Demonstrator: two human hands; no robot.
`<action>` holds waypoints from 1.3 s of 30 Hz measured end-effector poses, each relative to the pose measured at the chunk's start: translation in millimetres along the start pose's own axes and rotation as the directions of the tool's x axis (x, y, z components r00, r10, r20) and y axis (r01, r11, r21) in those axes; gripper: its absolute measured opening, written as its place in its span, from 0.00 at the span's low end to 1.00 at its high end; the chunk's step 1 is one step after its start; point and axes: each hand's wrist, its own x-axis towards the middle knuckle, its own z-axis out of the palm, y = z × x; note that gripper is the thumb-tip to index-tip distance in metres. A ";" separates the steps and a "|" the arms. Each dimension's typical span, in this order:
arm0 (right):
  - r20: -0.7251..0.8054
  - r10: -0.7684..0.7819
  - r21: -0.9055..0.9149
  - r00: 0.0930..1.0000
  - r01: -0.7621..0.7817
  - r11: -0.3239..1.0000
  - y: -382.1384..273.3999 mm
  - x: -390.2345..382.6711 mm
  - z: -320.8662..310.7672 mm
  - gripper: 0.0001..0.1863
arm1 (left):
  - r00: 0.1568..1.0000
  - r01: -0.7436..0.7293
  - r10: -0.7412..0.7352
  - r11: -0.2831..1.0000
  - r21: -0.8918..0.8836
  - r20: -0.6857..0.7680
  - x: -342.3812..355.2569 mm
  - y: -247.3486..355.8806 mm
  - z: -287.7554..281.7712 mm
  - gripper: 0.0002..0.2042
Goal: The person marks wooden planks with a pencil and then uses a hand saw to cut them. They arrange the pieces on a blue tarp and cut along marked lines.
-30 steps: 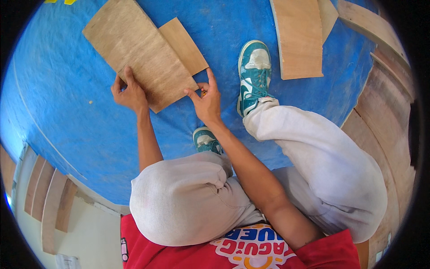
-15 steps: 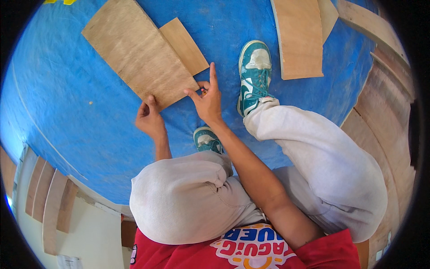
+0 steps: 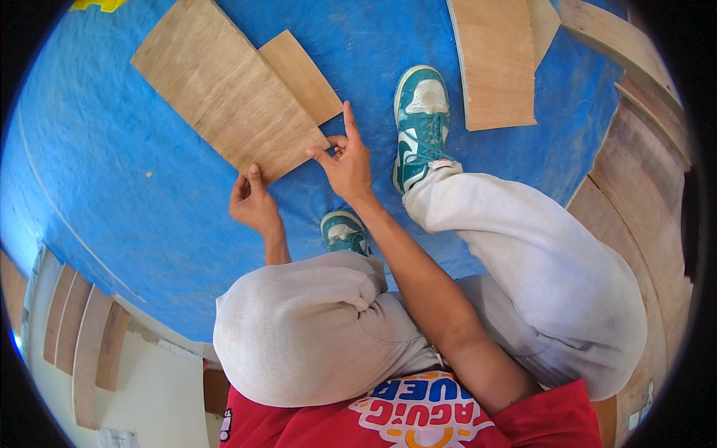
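Note:
A large rectangular plywood board (image 3: 228, 93) slants across the upper left of the head view. My left hand (image 3: 255, 203) pinches its near edge at the left corner, thumb on top and fingers underneath. Around the near right corner, my right hand (image 3: 348, 166) has its thumb on the board's edge and other fingers curled beside it, while the index finger points straight ahead. That fingertip reaches the near corner of a smaller plywood piece (image 3: 306, 78), which lies partly covered by the large board. Whether the curled right fingers hold anything small is unclear.
Blue sheeting (image 3: 97, 164) covers the floor. More plywood pieces (image 3: 499, 67) lie at the upper right, with bent-looking boards (image 3: 620, 45) beyond. My green-and-white shoe (image 3: 423, 123) stands right of my hands. Wooden strips (image 3: 91, 343) are at the lower left; something yellow (image 3: 97, 4) is at the top left.
The view has shifted slightly. My left thumb now lies more plainly over the board's edge, and my left hand has turned a little. Both hands stay at the same corners.

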 end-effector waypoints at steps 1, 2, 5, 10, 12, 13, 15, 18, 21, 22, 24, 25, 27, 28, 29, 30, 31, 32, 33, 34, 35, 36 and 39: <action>-0.002 -0.013 0.007 1.000 0.013 1.000 -0.5 0.3 -1.0 0.62 | 1.000 0.000 0.000 1.000 -0.004 -0.005 -0.3 -0.1 0.6 0.15; 0.001 -0.015 0.004 1.000 0.015 1.000 -0.7 0.6 -1.9 0.62 | 1.000 0.000 0.000 1.000 -0.007 -0.011 -0.5 -0.1 0.9 0.15; 0.016 -0.018 -0.012 1.000 0.018 1.000 -0.2 2.0 -4.5 0.63 | 0.999 -0.020 0.020 1.000 -0.018 -0.027 -1.3 -0.8 1.7 0.14; 0.023 -0.022 -0.030 0.999 0.023 0.999 0.4 2.9 -7.0 0.62 | 0.998 -0.010 0.011 1.000 0.015 -0.061 -3.1 -2.1 2.1 0.16; 0.025 -0.018 -0.023 1.000 0.019 1.000 0.0 3.5 -7.4 0.61 | 0.997 -0.011 0.013 1.000 0.023 -0.070 -2.8 -2.7 2.8 0.17; 0.027 -0.032 -0.005 0.999 0.033 0.999 0.0 3.9 -7.7 0.62 | 0.998 -0.006 0.006 1.000 0.001 -0.070 -2.7 -3.1 3.4 0.17; 0.033 -0.004 -0.001 0.999 0.004 1.000 0.0 4.3 -7.8 0.62 | 0.997 0.008 -0.010 0.999 -0.037 -0.072 -2.4 -4.1 3.9 0.18; 0.035 -0.003 -0.006 0.999 0.003 1.000 0.7 4.8 -8.1 0.62 | 0.997 0.006 -0.009 1.000 -0.030 -0.081 -2.9 -5.4 3.9 0.18; 0.041 0.003 -0.031 0.999 -0.002 1.000 1.6 4.8 -8.8 0.61 | 0.995 0.011 -0.011 1.000 0.007 -0.104 -3.0 -5.8 4.0 0.18; 0.043 -0.011 -0.019 0.999 0.012 1.000 1.8 4.8 -9.0 0.61 | 0.995 0.018 -0.017 1.000 0.013 -0.102 -3.2 -5.6 3.9 0.18; 0.047 0.004 -0.027 0.999 -0.003 1.000 1.9 4.9 -9.2 0.61 | 0.994 0.029 -0.026 0.999 0.026 -0.102 -3.6 -4.6 3.6 0.18; 0.046 -0.009 -0.010 0.999 0.010 1.000 1.9 5.1 -9.2 0.61 | 0.995 0.026 -0.024 0.999 0.021 -0.096 -3.8 -4.1 3.8 0.18; 0.045 0.002 -0.005 0.999 -0.002 1.000 1.9 5.6 -8.9 0.61 | 0.996 0.016 -0.015 1.000 0.014 -0.090 -3.8 -3.3 4.3 0.18; 0.045 -0.018 0.008 0.999 0.017 1.000 1.8 5.7 -8.6 0.61 | 0.996 0.006 -0.006 1.000 0.004 -0.086 -3.8 -3.1 4.5 0.18; 0.043 -0.017 0.009 0.999 0.016 1.000 1.8 5.8 -8.2 0.61 | 0.997 -0.002 0.002 1.000 -0.004 -0.083 -3.8 -3.2 4.7 0.18; 0.044 0.016 -0.006 0.999 -0.016 1.000 1.8 5.9 -8.1 0.61 | 0.997 -0.009 0.008 1.000 -0.015 -0.082 -3.8 -3.5 4.8 0.17; 0.043 -0.014 0.009 0.999 0.013 1.000 1.8 5.8 -8.1 0.61 | 0.997 -0.005 0.004 1.000 -0.016 -0.082 -3.8 -4.0 4.8 0.17; 0.045 -0.011 0.008 0.999 0.011 1.000 1.9 5.9 -8.3 0.61 | 0.996 0.001 -0.003 1.000 -0.019 -0.085 -3.8 -4.9 4.7 0.17; 0.050 0.017 -0.006 0.999 -0.017 1.000 1.9 6.0 -8.5 0.61 | 0.996 0.000 -0.002 1.000 -0.025 -0.085 -3.8 -5.8 4.4 0.17; 0.051 -0.007 0.014 0.999 0.007 1.000 2.0 6.2 -9.0 0.61 | 0.996 0.004 -0.005 1.000 -0.009 -0.087 -4.0 -6.7 4.0 0.17; 0.055 -0.007 0.020 0.998 0.006 1.000 2.1 6.5 -9.5 0.61 | 0.996 0.001 0.000 1.000 0.003 -0.087 -4.1 -7.7 3.6 0.17; 0.055 -0.001 0.019 0.998 0.000 1.000 2.1 6.8 -9.9 0.61 | 0.996 0.005 -0.003 1.000 0.022 -0.093 -4.2 -8.5 3.4 0.17; 0.056 0.008 -0.010 0.998 -0.008 1.000 2.2 7.4 -9.9 0.61 | 0.995 0.025 -0.022 0.999 0.026 -0.101 -3.9 -9.9 3.9 0.18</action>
